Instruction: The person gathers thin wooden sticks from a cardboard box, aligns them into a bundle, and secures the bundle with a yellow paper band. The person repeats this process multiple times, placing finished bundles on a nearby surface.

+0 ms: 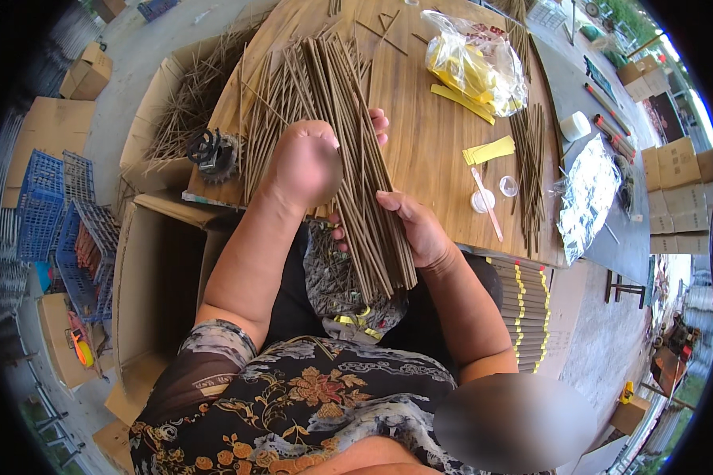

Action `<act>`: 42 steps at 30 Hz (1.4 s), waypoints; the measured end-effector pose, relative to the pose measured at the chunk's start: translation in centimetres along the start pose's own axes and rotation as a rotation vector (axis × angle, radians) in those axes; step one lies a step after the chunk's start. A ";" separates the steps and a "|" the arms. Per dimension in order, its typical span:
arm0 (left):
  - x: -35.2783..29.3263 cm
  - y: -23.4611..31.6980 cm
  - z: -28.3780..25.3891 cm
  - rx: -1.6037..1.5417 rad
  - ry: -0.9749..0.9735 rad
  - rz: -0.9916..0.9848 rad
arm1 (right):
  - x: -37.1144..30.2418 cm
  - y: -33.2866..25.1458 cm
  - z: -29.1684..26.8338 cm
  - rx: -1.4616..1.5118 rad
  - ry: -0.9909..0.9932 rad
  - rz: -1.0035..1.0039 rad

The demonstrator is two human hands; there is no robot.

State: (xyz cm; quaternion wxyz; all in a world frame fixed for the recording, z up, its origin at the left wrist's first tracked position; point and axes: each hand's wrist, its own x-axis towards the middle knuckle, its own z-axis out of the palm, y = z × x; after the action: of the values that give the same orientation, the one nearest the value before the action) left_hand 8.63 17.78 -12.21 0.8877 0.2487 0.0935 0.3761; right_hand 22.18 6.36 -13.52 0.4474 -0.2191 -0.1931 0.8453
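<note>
Stick bundle (366,178) in grip of R hand (421,232) (lower half), L hand (307,162) prob. higher.

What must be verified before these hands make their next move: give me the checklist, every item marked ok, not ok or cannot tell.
1. Left hand around the stick bundle: ok, fingers show past its right edge.
2. Right hand around it: ok, thumb in front.
3. Lower ends flush: not ok, staggered.
4. Exact stick count: cannot tell, they overlap.
5. Yellow strips available: ok, spread on the table.
6. White jar's contents: cannot tell, a flat stick lies across.
</note>
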 end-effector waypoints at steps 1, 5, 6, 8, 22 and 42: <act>0.0 0.0 0.3 -0.019 0.010 -0.021 | 0.0 0.0 0.0 0.022 -0.006 0.014; 0.1 0.2 0.1 0.230 0.088 0.012 | 0.0 0.1 -0.5 0.049 -0.024 0.053; 0.1 0.2 0.0 0.227 0.084 0.001 | -0.1 0.0 -0.5 0.058 -0.031 0.053; 0.0 -0.2 -0.2 -0.089 0.091 -0.049 | 0.1 0.0 -0.1 -0.041 0.021 -0.020; 0.4 -0.3 -0.3 0.096 0.111 -0.042 | 0.0 0.0 -0.2 -0.097 0.044 -0.051; 0.7 0.5 -1.3 -0.044 -0.105 -0.088 | -0.3 -0.7 -0.1 0.074 -0.048 0.016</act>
State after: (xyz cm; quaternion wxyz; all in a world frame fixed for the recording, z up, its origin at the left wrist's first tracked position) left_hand 8.37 19.03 -13.03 0.9122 0.2443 0.0496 0.3253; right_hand 22.86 6.45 -13.21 0.4437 -0.1835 -0.1708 0.8604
